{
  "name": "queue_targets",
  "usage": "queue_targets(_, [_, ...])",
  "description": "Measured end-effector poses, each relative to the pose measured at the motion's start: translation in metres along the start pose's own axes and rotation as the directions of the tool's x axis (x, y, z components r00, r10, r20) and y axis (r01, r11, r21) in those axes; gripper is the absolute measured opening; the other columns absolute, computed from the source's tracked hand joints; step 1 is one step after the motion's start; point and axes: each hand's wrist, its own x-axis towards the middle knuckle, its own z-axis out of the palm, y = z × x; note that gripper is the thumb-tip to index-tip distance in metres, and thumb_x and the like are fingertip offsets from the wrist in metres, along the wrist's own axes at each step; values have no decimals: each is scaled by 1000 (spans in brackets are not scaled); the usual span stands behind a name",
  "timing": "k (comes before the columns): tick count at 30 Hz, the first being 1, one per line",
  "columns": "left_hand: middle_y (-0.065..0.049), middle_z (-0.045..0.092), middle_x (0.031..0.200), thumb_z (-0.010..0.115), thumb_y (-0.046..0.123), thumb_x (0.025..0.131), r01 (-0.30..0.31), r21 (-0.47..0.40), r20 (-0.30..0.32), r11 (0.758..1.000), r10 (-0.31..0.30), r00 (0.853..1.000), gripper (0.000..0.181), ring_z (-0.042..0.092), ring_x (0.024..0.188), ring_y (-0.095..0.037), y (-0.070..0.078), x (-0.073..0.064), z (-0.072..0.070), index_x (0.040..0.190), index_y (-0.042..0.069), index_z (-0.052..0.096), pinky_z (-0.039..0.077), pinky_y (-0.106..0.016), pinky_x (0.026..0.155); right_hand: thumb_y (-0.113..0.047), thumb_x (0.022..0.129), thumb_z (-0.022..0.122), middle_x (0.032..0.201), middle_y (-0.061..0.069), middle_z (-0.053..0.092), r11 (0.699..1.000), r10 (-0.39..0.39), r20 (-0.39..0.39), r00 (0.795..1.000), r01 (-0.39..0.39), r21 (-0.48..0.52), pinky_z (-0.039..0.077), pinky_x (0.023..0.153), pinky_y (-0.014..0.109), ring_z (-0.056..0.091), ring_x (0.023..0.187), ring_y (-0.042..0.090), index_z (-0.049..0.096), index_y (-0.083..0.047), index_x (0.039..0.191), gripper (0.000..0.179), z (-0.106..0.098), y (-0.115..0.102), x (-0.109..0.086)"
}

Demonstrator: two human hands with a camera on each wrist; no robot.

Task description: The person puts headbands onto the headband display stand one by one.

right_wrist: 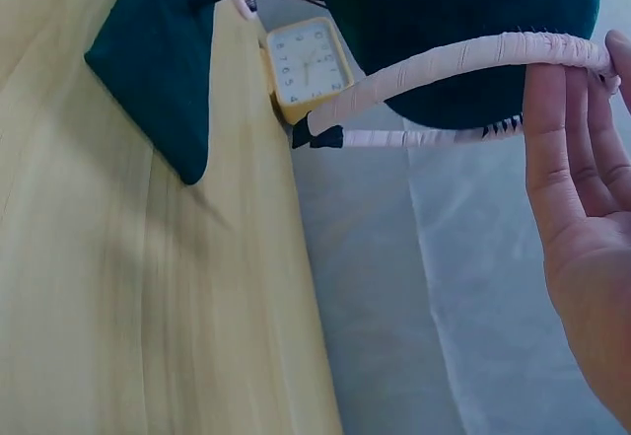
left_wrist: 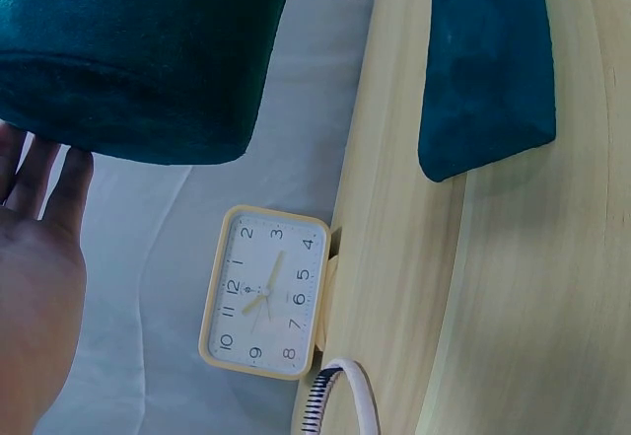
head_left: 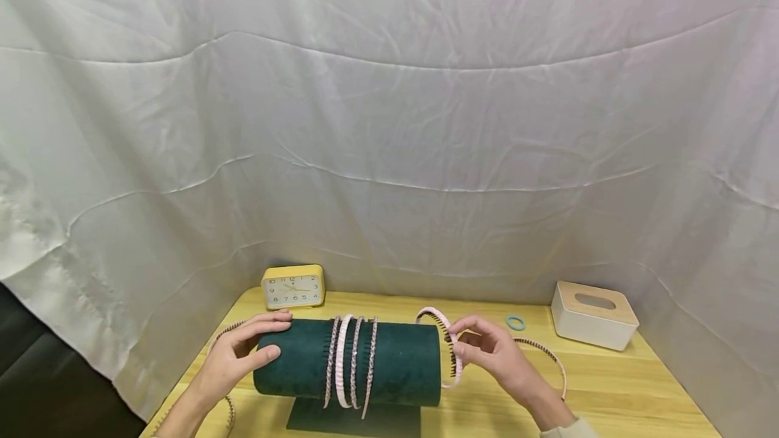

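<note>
A dark green velvet display roll point(head_left: 404, 363) lies level on its stand, with several headbands point(head_left: 343, 363) hung side by side near its middle. At the roll's right end, my right hand point(head_left: 489, 350) pinches a pale pink headband point(head_left: 435, 314) with dark inner teeth between thumb and fingers. In the right wrist view this pink headband point(right_wrist: 444, 63) arches across the roll's end face, its two dark tips pointing away from the hand. My left hand point(head_left: 234, 357) rests its spread, fairly straight fingers and thumb against the left end of the roll point(left_wrist: 128, 60).
A yellow clock point(head_left: 293, 287) stands at the back left of the wooden table point(head_left: 639, 384). A tissue box point(head_left: 593, 316) and a small blue ring point(head_left: 515, 322) are at the back right. Toothed headbands lie beyond the right wrist point(head_left: 556, 360) and by the left forearm point(head_left: 230, 418).
</note>
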Motion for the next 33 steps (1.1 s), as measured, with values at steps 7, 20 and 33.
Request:
queue_targets(7, [-3, 68, 150, 67, -15, 97, -2, -18, 3, 1000, 2, 1000, 41, 60, 141, -1, 1, -1, 0, 135, -3, 72, 43, -11, 118, 9, 106, 57, 119, -2, 70, 999, -17, 45, 999, 15, 38, 69, 78, 34, 74, 95, 8, 60, 6, 130, 23, 7, -6, -2])
queue_targets(20, [-6, 68, 150, 67, -15, 97, -3, -13, 2, 1000, 3, 1000, 41, 60, 141, 0, 1, 0, 1, 136, -3, 72, 43, -11, 118, 12, 106, 55, 119, 0, 68, 996, -41, 76, 996, 35, 79, 70, 72, 43, 74, 94, 11, 60, 5, 130, 26, 17, -16, -5])
queue_targets(33, [-2, 68, 150, 66, -16, 97, -18, -21, -13, 1000, 18, 1000, 41, 60, 141, -1, 2, 0, 1, 135, -2, 72, 43, -10, 117, 18, 102, 57, 128, -1, 64, 991, -112, 87, 990, 105, 78, 70, 68, 45, 73, 89, 8, 63, 5, 129, 30, 29, -24, -5])
